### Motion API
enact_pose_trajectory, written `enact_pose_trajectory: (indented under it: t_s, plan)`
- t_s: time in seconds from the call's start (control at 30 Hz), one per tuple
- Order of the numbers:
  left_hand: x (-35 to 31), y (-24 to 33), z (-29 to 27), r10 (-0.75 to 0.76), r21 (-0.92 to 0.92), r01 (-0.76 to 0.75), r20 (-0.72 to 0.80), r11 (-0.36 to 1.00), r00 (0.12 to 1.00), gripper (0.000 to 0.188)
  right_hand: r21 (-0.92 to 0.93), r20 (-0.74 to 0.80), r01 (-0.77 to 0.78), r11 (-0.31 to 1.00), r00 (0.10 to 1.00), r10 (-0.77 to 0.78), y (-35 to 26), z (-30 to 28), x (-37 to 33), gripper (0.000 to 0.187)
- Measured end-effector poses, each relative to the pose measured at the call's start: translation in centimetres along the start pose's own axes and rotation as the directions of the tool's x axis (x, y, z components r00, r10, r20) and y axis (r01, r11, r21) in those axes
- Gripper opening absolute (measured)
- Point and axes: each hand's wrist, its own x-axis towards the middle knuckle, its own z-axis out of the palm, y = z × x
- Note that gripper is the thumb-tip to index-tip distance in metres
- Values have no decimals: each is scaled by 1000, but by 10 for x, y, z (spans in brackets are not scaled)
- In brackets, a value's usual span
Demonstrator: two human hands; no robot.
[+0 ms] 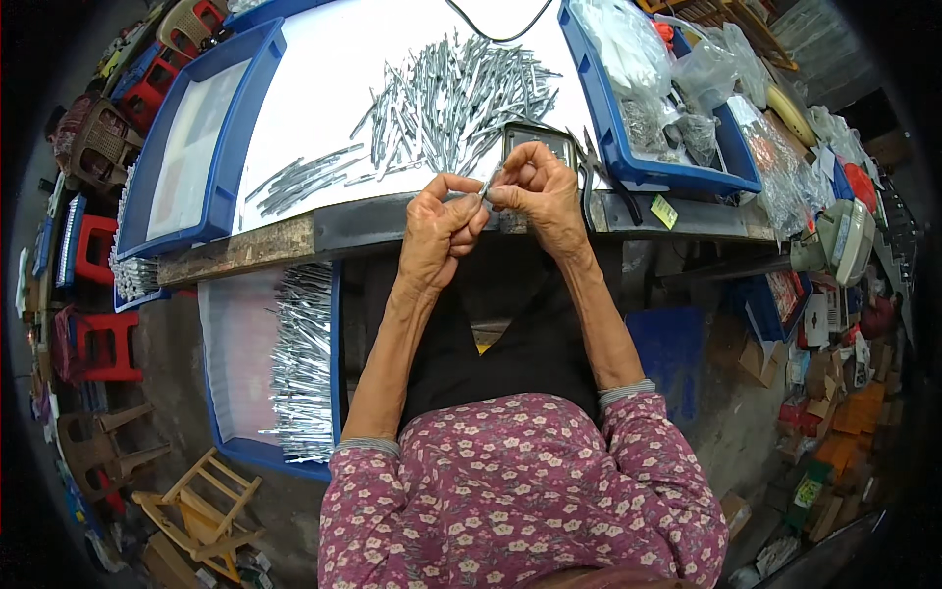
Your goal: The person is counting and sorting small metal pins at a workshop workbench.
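Just above the table's front edge, my left hand [437,231] and my right hand [545,201] meet, thumbs and fingertips pinched on one small, thin metal piece [486,188]. Its exact kind is too small to make out. Beyond my hands a large heap of slim silvery metal strips [451,98] covers the white tabletop. A smaller, flatter group of the same strips [304,180] lies to the left. Behind my right hand is a small dark-rimmed tray [539,133], partly hidden. Dark-handled pliers [587,182] rest at the edge beside that hand.
A shallow blue tray [218,187] stands at the table's left end. On the right, a blue bin [638,175] holds plastic bags and small parts. Below the table, another blue tray [240,442] carries many metal strips. Red stools [108,348] and a wooden chair [201,506] are at left.
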Motion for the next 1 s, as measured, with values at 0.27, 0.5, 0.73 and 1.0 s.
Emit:
enact_pose_trajectory:
  t_s: [0.27,0.5,0.73,1.0]
  plan:
    - [-2,4,3,38,17,-38,15,999,999,12,-149,14,32,988,999,-31,-9,4,3,33]
    - [-2,6,18,318,386,-260,-93,885,944,4,199,-5,-10,980,1000,11,12,6,8,38]
    - [2,-7,20,512,583,-345,-145,736,847,5,138,-38,-9,990,999,15,15,10,11,43]
    - [7,-11,17,583,694,-333,-153,638,798,6,29,-103,5,1000,995,-2,13,17,13,39]
